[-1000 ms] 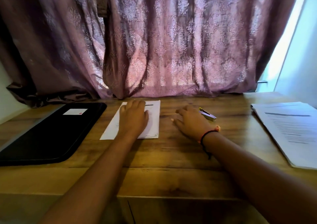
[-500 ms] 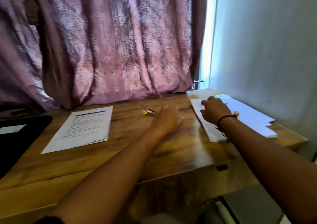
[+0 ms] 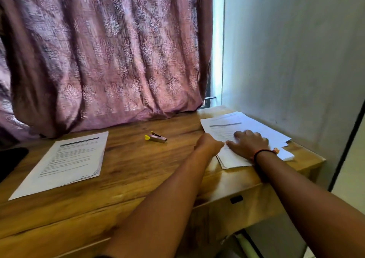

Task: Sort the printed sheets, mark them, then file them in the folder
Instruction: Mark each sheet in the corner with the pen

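Presses down with the right hand (image 3: 248, 143) on the stack of printed sheets (image 3: 227, 127) at the right middle of the frame, fingers laid fairly flat and gripping nothing. Reaches with the left hand (image 3: 208, 145) to the stack's left edge, just left of the right thumb and touching it or nearly so. Too blurred to tell whether pinching a sheet's edge or only resting there.

Stack's long axis: from the table (image 3: 138, 165) edge at lower right up toward the far corner by the wall, sheets fanned unevenly at the right side. Both hands at the stack, the left one nearer the free left edge, so probably the one to peel or slide the top sheet. Destination, by the look of it, leftward: single sorted sheet (image 3: 65, 163) at left of centre, well apart from the stack, stapler (image 3: 156, 137) between the two, black folder (image 3: 9, 159) at the far left edge.

Against half a second back: left hand then at mid-table beside the stapler, now across at the stack. Right hand then bunched at the stack's near corner, now flatter and further onto the page. Sheet, stapler and folder as placed.
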